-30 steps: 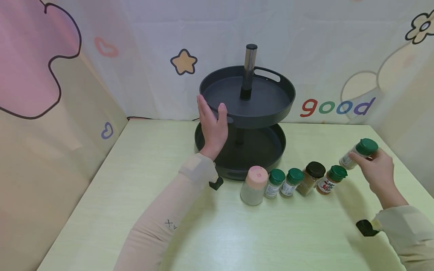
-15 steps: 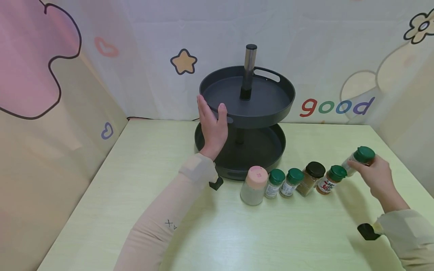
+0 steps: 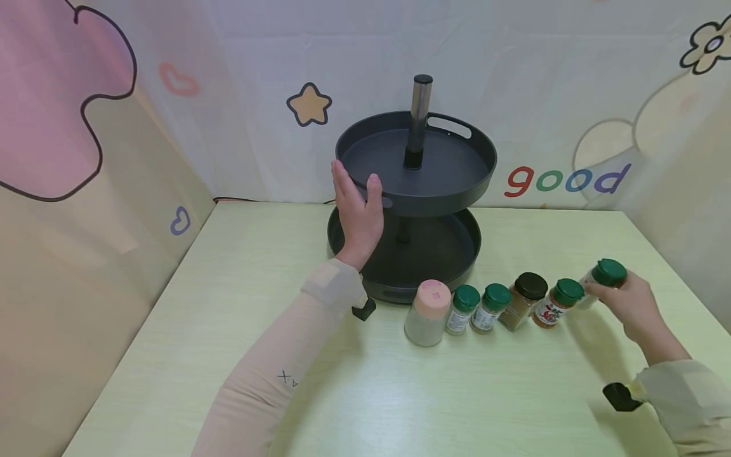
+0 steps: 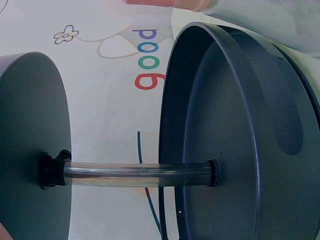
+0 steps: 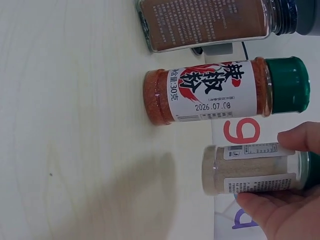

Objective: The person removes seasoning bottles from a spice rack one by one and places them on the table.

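My right hand grips a green-capped spice jar between thumb and fingers, at the right end of a row of jars. In the right wrist view this jar shows pale powder behind white labels. Beside it, a little apart, stands the chili powder jar with a green cap and reddish contents. My left hand, fingers straight, touches the left side of the upper tray of a black two-tier round rack. Its lower tray sits beneath, joined by a metal post.
Left of the chili jar stand a black-capped jar, two green-capped jars, one of them a small jar, and a pink-capped jar. They line the pale table in front of the rack. A printed cloth hangs behind.
My right hand has come down and nearer with the spice jar, which now stands more upright, close to the chili powder jar. The left hand has stayed on the rack.
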Tool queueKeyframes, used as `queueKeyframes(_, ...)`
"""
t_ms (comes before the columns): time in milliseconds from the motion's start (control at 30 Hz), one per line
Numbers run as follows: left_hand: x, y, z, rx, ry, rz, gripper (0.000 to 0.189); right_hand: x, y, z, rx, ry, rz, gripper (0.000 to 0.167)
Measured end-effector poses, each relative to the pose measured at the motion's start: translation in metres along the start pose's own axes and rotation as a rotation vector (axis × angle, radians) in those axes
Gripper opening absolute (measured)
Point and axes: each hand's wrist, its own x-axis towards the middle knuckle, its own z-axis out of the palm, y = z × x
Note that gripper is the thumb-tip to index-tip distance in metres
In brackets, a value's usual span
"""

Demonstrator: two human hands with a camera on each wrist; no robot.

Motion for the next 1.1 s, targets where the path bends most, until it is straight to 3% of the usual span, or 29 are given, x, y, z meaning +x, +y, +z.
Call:
queueKeyframes(300,0.001,0.0,0.0,-0.002,-0.005,-0.002,0.072,-0.003,0.007,0.005,0.072,-0.016,-0.054,0.02)
queueKeyframes(567,0.001,0.0,0.0,-0.001,-0.003,-0.008,0.072,-0.004,0.011,0.008,0.064,-0.055,-0.038,0.038)
queueKeyframes(1100,0.002,-0.002,0.001,-0.001,-0.001,-0.004,0.072,-0.006,0.016,0.012,0.06,-0.077,-0.022,0.038)
